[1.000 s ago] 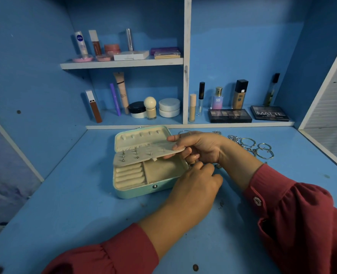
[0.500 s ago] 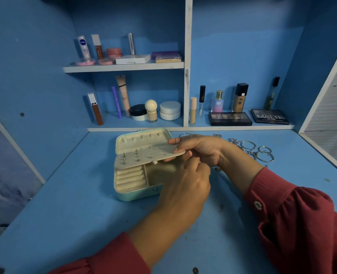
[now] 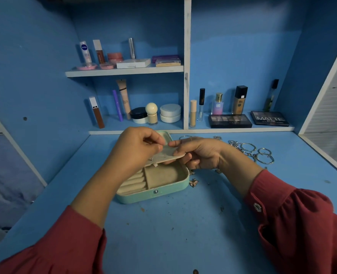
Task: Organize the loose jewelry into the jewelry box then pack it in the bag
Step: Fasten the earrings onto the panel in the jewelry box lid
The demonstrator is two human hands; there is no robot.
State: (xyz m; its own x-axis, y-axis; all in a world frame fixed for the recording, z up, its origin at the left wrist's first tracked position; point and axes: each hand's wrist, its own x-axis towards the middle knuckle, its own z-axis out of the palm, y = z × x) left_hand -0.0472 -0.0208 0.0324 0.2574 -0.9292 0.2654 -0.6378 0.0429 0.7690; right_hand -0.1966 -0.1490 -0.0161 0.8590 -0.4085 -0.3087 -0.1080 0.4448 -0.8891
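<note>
A mint green jewelry box (image 3: 153, 195) lies open on the blue desk, with beige ring rolls and a square compartment inside. My right hand (image 3: 200, 153) holds the right edge of the box's beige earring flap (image 3: 168, 155), lifted over the compartments. My left hand (image 3: 136, 148) hovers over the flap, with thumb and forefinger pinching a tiny earring that they mostly hide. A stud (image 3: 151, 159) sits in the flap. A butterfly pendant (image 3: 193, 182) lies just right of the box. Silver bangles and rings (image 3: 262, 156) lie at the back right. No bag is in view.
Cosmetics line the shelves behind the desk: eyeshadow palettes (image 3: 230, 121), bottles, tubes and round jars (image 3: 170, 113). A white shelf divider (image 3: 187, 76) rises behind the box. Blue side walls close in the desk on the left and right.
My left hand has moved from the desk beside the box's right end up and left onto the earring flap. My right hand has kept its hold on the flap.
</note>
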